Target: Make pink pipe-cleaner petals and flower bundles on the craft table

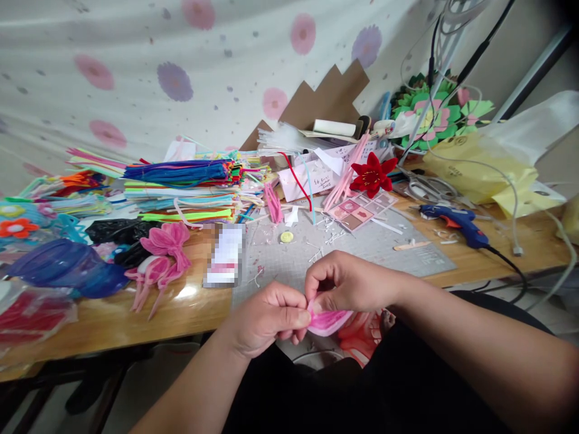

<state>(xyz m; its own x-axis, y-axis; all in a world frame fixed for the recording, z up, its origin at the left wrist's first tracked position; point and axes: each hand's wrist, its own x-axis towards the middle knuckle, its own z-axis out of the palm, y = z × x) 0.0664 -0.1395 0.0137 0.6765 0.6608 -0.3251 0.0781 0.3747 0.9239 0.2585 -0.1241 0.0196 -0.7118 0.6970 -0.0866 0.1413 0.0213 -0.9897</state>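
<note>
Just off the table's front edge, a pink fuzzy petal (329, 323) made of pipe cleaner is pinched at its narrow end. My left hand (274, 316) grips that tip between thumb and bent fingers. From the right, my right hand (341, 283) closes thumb and forefinger on the same end, its fingertips touching the left ones. The petal's rounded part hangs free below my right hand. Finished-looking pink pipe cleaner petals (167, 247) lie to the left on the table, and a red pipe cleaner flower (372, 175) sits at the back.
Bundled pipe cleaners (181, 172) are heaped at the back left. On the grey cutting mat (280, 265) are white scraps and a makeup palette (359, 211). A blue glue gun (456, 222) and scissors (427, 185) lie right. A phone (225, 256) lies left of the mat.
</note>
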